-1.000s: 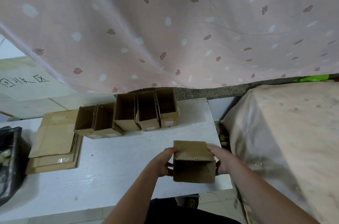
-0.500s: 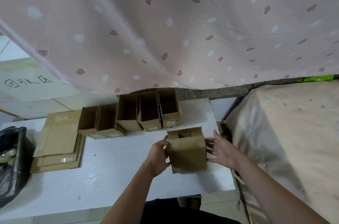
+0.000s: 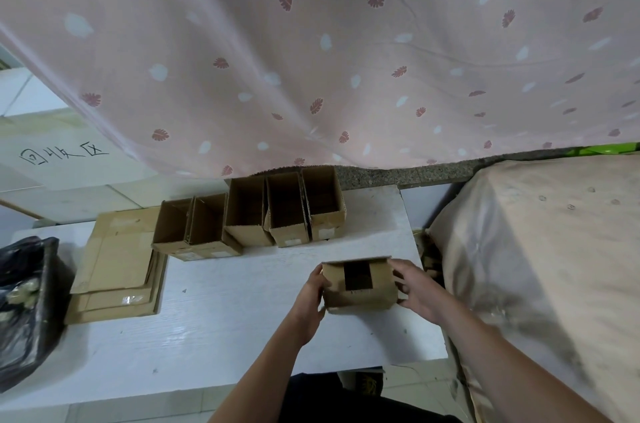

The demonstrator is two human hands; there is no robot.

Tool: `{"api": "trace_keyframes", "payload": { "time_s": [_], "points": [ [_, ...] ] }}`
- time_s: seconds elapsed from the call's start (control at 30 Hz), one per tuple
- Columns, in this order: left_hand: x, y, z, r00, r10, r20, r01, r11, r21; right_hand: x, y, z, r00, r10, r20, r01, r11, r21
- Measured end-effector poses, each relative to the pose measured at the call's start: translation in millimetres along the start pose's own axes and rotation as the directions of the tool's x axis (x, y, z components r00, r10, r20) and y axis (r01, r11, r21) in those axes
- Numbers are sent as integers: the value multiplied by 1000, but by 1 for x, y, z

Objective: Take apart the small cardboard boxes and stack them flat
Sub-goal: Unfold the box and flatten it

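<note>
Hands: left hand (image 3: 313, 292) grips the left side of the held box (image 3: 360, 287), fingers curled on its edge; right hand (image 3: 414, 287) grips the right side, fingers spread along the wall.
Held box: small brown cardboard box, near right part of the worktop (image 3: 214, 329), between both hands; dark rectangular opening on its upper face; whether its base touches the worktop cannot be told.
Worktop: white, wood-grain surface.
Flat stack: flattened cardboard sheets (image 3: 114, 263) piled on the left of the worktop, well apart from the held box.
Black bag: black bag (image 3: 24, 311) at the left edge, just beside the flat stack.
Box row: five open boxes (image 3: 249, 214) standing side by side at the far edge, openings up; the two left ones sit lower and nearer.
Curtain: pink cloth with leaf print (image 3: 329, 52) hanging beyond the row.
Right side: covered bed (image 3: 547, 266) beside the worktop.
</note>
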State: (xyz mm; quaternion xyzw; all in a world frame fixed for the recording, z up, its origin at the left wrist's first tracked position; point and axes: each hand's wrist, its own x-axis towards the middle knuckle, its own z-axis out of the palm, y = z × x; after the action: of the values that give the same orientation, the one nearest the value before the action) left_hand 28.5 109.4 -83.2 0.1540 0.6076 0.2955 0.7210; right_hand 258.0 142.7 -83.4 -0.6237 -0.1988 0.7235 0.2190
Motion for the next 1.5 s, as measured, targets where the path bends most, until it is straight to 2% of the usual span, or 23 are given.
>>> {"api": "trace_keyframes", "payload": {
  "time_s": [0.13,0.3,0.47,0.53,0.6,0.7,0.87,0.93,1.1,1.23,1.4,1.5],
  "points": [
    [0,-1,2,999,-29,-27,31,994,101,0,1,4,999,27,-38,-31,994,-105],
    [11,6,14,980,-93,-174,148,931,333,3,-7,15,984,-37,-172,-27,935,-352],
    [19,12,29,962,16,-272,140,829,542,7,-20,31,971,-162,-176,25,799,-601],
    [20,12,32,952,80,-297,132,766,630,6,-20,37,959,-193,-210,11,761,-648],
    [21,12,32,946,103,-308,129,749,649,5,-18,38,942,-219,-253,0,755,-656],
    [21,15,31,947,81,-310,143,759,635,5,-14,37,943,-199,-268,-8,790,-613],
    [16,21,23,965,32,-261,143,769,624,3,-19,35,972,-123,-200,11,875,-484],
    [14,25,17,982,-2,-190,121,780,614,1,-22,32,981,-73,-178,-9,906,-424],
    [8,41,1,999,-53,8,44,891,452,-5,-30,19,994,17,-109,-47,959,-278],
    [5,45,-10,998,-30,59,-2,880,474,-2,-31,11,999,23,-47,-26,997,-70],
    [-2,41,-10,995,26,96,-65,899,433,2,-31,-1,995,24,101,-41,984,172],
    [0,35,-10,995,95,39,-102,867,488,7,-29,-12,998,60,13,-61,968,244]
  ]
}}
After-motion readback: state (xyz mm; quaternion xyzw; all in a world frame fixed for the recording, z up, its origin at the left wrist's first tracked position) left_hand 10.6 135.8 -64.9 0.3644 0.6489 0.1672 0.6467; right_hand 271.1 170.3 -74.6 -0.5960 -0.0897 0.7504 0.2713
